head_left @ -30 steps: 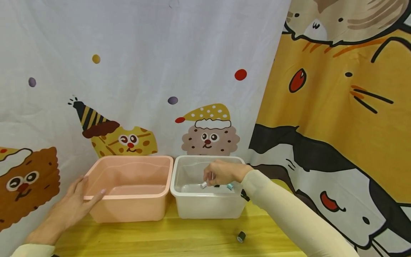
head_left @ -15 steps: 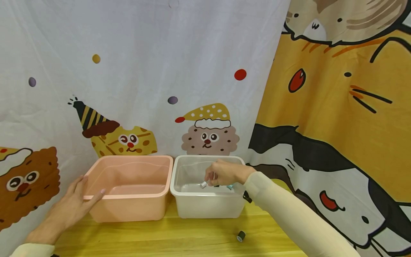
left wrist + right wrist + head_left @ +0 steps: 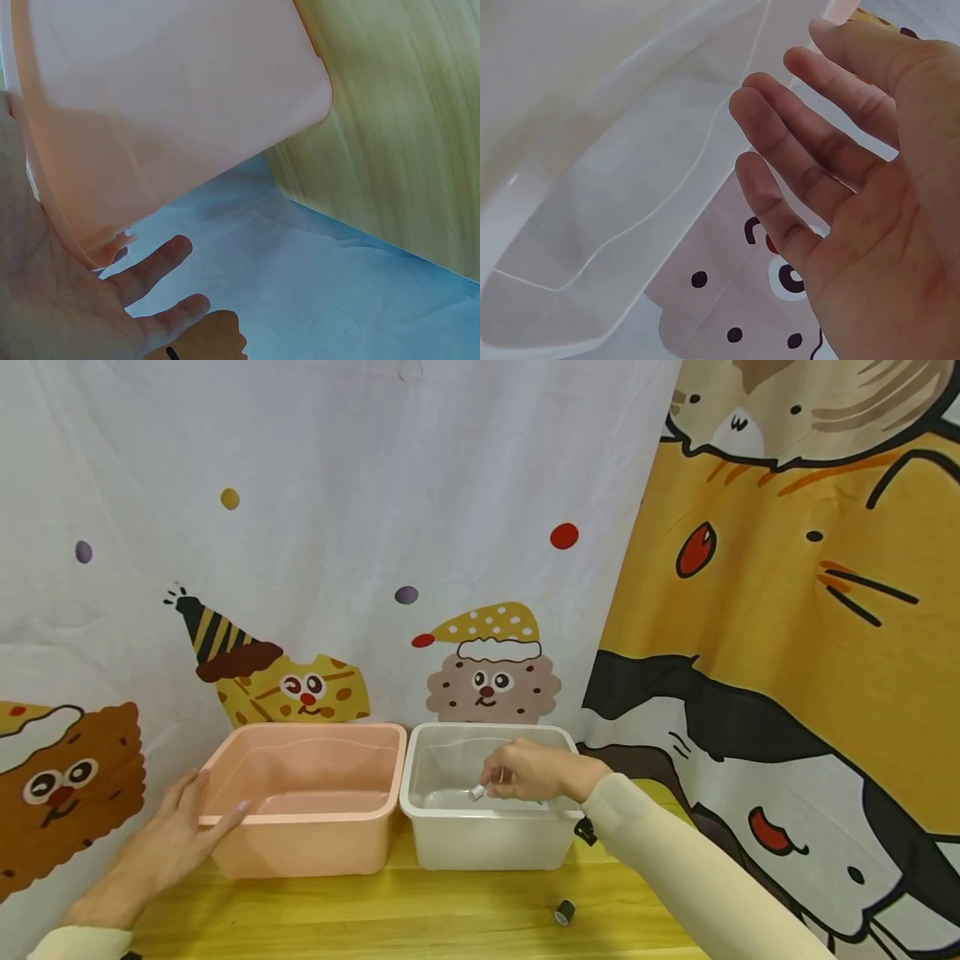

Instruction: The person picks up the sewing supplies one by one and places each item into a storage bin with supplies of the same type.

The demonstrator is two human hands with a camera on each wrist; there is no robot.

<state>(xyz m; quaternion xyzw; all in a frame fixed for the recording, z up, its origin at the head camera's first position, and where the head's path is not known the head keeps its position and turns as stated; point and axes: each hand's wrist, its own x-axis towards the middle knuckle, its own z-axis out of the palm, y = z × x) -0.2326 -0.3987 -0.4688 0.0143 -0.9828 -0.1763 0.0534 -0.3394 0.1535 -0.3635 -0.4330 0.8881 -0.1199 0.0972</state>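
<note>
A pink plastic bin (image 3: 300, 847) stands on the left, and my left hand (image 3: 167, 839) rests at its left front corner. The fingers lie straight along the outer side, the thumb near the front rim. In the white bin (image 3: 491, 847) beside it, my right hand (image 3: 528, 770) reaches over the opening with fingers angled down. A small white thread spool (image 3: 477, 792) shows right at those fingertips. The right wrist view has the fingers (image 3: 769, 135) loosely extended, with nothing visible between them. The hand covers most of the white bin's floor.
A small dark spool (image 3: 565, 912) lies on the yellow wooden table (image 3: 337, 918), in front of the white bin. Behind both bins hangs a white cartoon-print cloth (image 3: 315, 485). A yellow cloth with cat drawings (image 3: 750, 593) hangs on the right.
My right hand has shifted slightly right and now hides the teal and dark spools seen earlier in the white bin. The white spool and my left hand have hardly moved.
</note>
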